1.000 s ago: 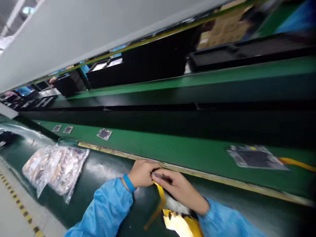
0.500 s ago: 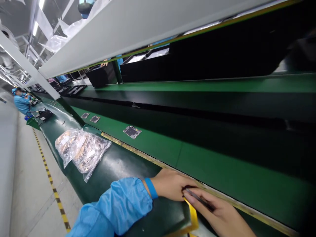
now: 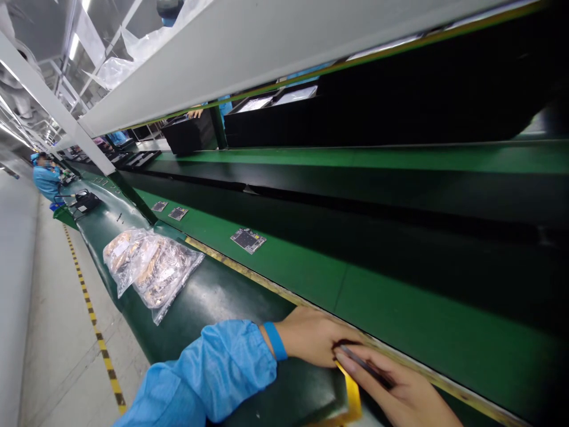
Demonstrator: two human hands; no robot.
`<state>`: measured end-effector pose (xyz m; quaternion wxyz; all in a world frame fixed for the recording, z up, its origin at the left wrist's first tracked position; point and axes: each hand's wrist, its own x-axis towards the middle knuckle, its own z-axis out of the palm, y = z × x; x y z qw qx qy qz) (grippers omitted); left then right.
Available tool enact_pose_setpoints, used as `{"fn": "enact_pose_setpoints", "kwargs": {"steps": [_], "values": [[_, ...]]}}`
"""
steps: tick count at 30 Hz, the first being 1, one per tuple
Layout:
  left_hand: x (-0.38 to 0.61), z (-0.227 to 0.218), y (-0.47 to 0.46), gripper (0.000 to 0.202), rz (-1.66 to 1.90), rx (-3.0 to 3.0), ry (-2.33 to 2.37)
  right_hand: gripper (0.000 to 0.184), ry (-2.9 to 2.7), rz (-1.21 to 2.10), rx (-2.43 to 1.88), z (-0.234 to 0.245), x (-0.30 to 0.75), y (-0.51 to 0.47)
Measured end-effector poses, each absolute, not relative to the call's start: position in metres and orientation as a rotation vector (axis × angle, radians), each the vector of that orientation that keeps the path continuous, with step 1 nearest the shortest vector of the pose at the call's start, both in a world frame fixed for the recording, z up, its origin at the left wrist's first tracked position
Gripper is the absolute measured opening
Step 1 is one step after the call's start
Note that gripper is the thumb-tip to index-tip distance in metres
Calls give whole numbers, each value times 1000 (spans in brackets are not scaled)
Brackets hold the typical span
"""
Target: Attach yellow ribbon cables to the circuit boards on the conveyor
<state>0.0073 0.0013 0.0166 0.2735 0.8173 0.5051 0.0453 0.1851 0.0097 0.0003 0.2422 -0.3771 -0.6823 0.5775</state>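
The slim dark object [image 3: 365, 366] between the left hand [image 3: 311, 338] and the right hand [image 3: 395, 388] is partly covered by fingers, so its ends and exact kind stay hidden; it may be a pair of tweezers. The bottom edge cuts off the right hand and the yellow strip [image 3: 351, 394] beneath it. The contents of the clear plastic bags [image 3: 155, 273] blur behind glare, the circuit boards [image 3: 248, 240] on the green belt [image 3: 400, 296] are too small to read, and the shelf hides most of the person [image 3: 194, 112] beyond it.
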Motion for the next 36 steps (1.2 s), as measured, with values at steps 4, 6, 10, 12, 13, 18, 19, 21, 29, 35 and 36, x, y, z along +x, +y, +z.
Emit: {"fn": "enact_pose_setpoints", "kwargs": {"steps": [4,6,10,12,13,18,19,21,29,35,36], "values": [[7,17,1,30,115,2207,1353,43,-1860,1598,-1024,-3,186,10],[8,17,2,30,106,2208,1350,44,-1859,1594,-1026,-4,186,9],[7,19,2,32,95,2200,1347,46,-1856,1577,-1042,-7,187,8],[7,20,2,33,92,2188,1349,47,-1851,1574,-1046,-8,187,8],[7,21,2,33,88,2181,1352,47,-1850,1572,-1049,-9,188,9],[7,20,2,32,91,2159,1366,47,-1853,1573,-1041,-5,187,10],[7,20,2,32,96,2159,1366,47,-1854,1576,-1037,-4,187,10],[7,20,2,32,103,2160,1367,46,-1852,1580,-1038,-1,186,10],[7,20,3,31,103,2160,1370,47,-1864,1562,-1031,-1,185,10],[7,21,2,30,76,2184,1364,46,-1876,1553,-1037,0,186,10],[7,21,2,30,74,2187,1362,46,-1876,1556,-1036,0,186,10]]}}
